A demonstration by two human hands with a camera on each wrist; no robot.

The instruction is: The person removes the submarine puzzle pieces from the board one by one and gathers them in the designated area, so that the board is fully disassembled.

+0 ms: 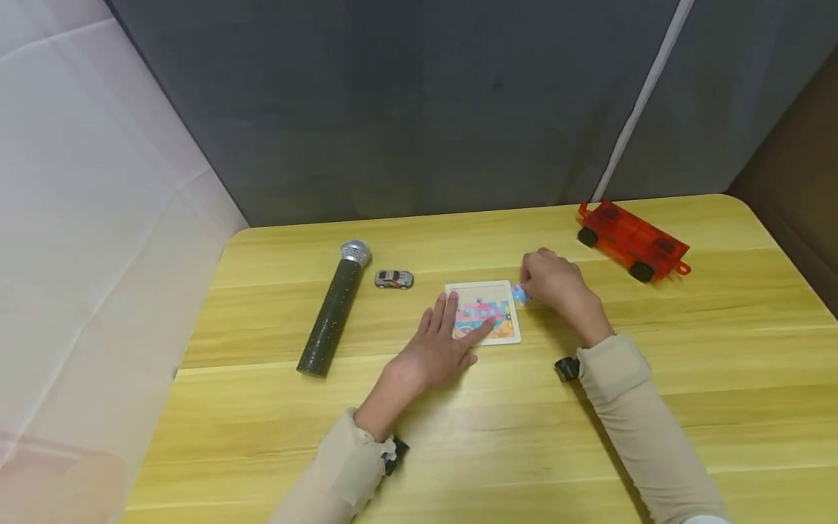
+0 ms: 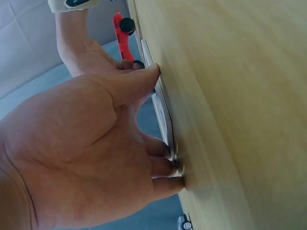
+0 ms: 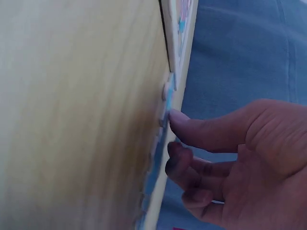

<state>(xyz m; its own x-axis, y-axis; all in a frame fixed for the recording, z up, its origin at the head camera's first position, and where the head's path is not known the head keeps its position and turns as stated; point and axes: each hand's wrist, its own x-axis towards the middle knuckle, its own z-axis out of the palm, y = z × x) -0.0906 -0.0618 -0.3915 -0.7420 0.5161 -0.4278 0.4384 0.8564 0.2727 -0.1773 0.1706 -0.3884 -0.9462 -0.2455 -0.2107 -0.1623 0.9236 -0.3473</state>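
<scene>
A small square jigsaw puzzle in a pale tray (image 1: 515, 336) lies mid-table, its lower part filled with pink, blue and orange picture pieces. My left hand (image 1: 437, 353) spreads over its left side, straight fingers on the frame and the thumb on the picture. In the left wrist view those fingertips (image 2: 168, 184) come down at the tray's edge. Just right of the tray, blue and purple puzzle pieces (image 1: 520, 294) lie on the wood. My right hand (image 1: 556, 280) is over them with curled fingers, and its thumb and forefinger pinch at a blue puzzle piece (image 3: 170, 98).
Left of the tray lie a black speckled microphone (image 1: 332, 313) with a silver head and a small silver toy car (image 1: 394, 279). A translucent red toy wagon (image 1: 631, 240) with black wheels stands at the back right. A dark grey partition (image 1: 406, 109) rises behind the wooden table (image 1: 249, 437).
</scene>
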